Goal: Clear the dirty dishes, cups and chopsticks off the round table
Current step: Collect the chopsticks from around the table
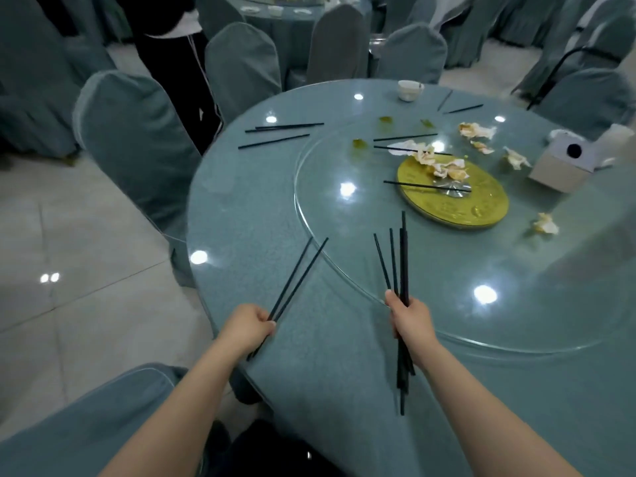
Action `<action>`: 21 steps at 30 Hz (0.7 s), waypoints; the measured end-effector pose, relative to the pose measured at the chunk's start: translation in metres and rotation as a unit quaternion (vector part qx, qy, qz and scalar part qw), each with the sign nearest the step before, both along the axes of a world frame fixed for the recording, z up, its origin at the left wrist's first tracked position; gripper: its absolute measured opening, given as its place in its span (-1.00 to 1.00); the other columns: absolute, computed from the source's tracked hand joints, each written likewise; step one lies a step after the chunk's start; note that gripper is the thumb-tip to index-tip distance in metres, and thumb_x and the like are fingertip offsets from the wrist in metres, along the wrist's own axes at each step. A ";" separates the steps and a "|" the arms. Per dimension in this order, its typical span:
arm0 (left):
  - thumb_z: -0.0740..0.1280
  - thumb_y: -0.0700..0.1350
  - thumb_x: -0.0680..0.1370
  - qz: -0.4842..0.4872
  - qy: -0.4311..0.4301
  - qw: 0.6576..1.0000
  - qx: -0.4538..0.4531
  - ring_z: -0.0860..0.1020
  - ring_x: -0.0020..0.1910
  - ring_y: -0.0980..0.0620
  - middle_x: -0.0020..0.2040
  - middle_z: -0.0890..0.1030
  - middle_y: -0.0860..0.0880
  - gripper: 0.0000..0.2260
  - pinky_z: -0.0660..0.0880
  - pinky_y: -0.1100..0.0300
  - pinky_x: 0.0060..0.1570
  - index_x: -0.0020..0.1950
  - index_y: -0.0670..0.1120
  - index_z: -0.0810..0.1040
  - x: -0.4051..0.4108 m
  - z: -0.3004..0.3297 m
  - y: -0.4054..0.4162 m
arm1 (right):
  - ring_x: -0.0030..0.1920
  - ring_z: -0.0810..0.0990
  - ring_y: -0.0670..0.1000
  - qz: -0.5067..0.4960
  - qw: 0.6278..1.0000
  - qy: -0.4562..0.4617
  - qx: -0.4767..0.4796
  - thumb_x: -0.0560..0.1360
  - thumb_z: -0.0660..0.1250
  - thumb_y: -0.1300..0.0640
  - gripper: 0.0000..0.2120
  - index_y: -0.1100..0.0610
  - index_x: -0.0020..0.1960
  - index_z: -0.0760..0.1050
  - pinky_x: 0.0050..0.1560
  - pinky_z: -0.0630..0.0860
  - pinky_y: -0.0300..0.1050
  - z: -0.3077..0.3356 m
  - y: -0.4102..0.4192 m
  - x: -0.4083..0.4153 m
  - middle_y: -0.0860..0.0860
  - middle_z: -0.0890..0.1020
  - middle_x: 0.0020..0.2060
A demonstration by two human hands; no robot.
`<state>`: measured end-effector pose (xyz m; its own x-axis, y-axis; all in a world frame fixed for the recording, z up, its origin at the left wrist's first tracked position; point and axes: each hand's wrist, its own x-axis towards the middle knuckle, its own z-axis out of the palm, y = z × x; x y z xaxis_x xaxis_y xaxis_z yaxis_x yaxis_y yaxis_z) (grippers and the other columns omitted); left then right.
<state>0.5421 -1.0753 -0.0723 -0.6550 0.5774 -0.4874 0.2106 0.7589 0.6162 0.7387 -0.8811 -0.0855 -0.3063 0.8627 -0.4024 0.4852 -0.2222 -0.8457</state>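
Black chopsticks are in both hands. L hand point(248, 324) has its fingers curled round a pair of chopsticks point(298, 275) near their lower ends, tips fanning up and to the right over the desk point(241, 215) edge. R hand point(411, 320) grips a bundle of chopsticks point(403, 266) around mid-length — fingers clamped tight, sticks pointing up toward the glass turntable point(330, 201) and hanging down past the wrist.

More chopsticks lie loose on the round desk: three at the far left point(280, 132) beside a covered chair point(137, 142), two at the far edge point(461, 106) near a white cup point(409, 89), and three on the turntable point(407, 149), one of those resting across the gold disc point(481, 208) at the centre. The cup sits upright w/ what looks like a spoon in it.

Crumpled napkins point(476, 130) are scattered across the turntable, some on the gold disc, plus yellowish food bits point(359, 143). A white tissue box point(564, 163) stands at the right side of the desk. Teal-covered chairs ring the desk; another person's dark-trousered legs point(186, 84) stand behind the left chairs — a second set desk point(275, 12) shows in the bkgd.
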 end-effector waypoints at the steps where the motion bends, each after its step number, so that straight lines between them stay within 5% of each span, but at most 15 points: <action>1: 0.34 -0.21 0.50 -0.001 -0.002 1.000 0.027 0.28 -0.51 0.08 -0.50 0.29 0.01 -0.61 0.20 0.25 -0.50 -0.44 -0.05 0.25 -0.002 0.008 0.003 | -0.54 0.36 -0.03 0.009 1.000 0.005 -0.001 0.54 0.29 -0.01 -0.73 0.14 -0.24 0.43 -0.54 0.36 -0.20 0.002 -0.001 -0.013 -0.01 0.38 -0.52; 8: 0.38 -0.23 0.49 -0.031 -0.068 0.986 0.147 0.40 -0.44 0.13 -0.39 0.50 0.00 -0.98 0.32 0.30 -0.41 -0.12 -0.14 0.59 -0.020 0.034 0.047 | -0.56 0.35 -0.11 0.022 0.992 0.112 -0.049 0.51 0.34 -0.06 -0.74 0.15 -0.08 0.55 -0.56 0.33 -0.23 0.021 -0.007 -0.091 -0.08 0.42 -0.56; 16: 0.39 -0.21 0.46 -0.143 -0.122 0.974 0.126 0.49 -0.37 0.13 -0.34 0.56 0.03 -0.82 0.41 0.27 -0.27 -0.26 0.05 0.53 -0.100 0.013 0.117 | -0.58 0.29 -0.05 -0.090 0.984 0.145 -0.047 0.39 0.50 -0.01 -0.76 0.07 -0.23 0.47 -0.53 0.26 -0.17 0.021 0.029 -0.191 -0.06 0.37 -0.56; 21: 0.41 -0.12 0.47 -0.259 -0.082 0.956 0.114 0.55 -0.26 0.17 -0.18 0.68 -0.03 -0.94 0.49 0.27 -0.13 -0.08 -0.03 0.65 -0.182 0.004 0.166 | -0.46 0.43 -0.02 -0.196 0.974 0.109 -0.022 0.48 0.34 -0.16 -0.65 0.09 -0.28 0.43 -0.36 0.38 -0.09 0.016 0.058 -0.252 -0.03 0.45 -0.49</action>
